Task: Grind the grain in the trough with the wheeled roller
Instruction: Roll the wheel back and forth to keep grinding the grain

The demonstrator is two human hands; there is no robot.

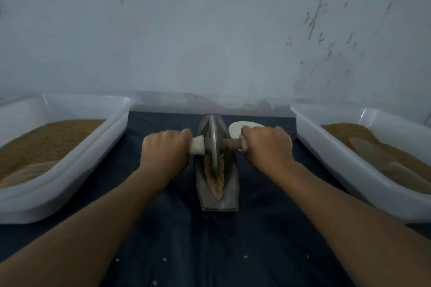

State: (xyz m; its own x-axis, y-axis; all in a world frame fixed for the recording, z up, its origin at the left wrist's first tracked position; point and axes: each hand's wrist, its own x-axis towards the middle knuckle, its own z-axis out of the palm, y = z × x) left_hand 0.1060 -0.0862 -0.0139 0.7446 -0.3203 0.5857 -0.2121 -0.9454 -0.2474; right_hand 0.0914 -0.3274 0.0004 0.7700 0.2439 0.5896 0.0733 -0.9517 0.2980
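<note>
White tubs (70, 147), tan grain (217, 184), navy cloth (210, 240).

Item count, bench surface.
We recorded two white tubs (81, 170) (326, 147), one trough (231, 184), one wheeled roller (213, 147) and one white disc (234, 129).

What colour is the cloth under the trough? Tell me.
Dark navy blue cloth, shown best in the head view.

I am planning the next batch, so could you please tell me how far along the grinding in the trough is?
Done: grain lies in the trough and the roller's wheel sits in it. In hand: the left hand and right hand each grip one end of the axle. Left: the grain nearest the person looks coarse, so much grinding probably remains.
</note>
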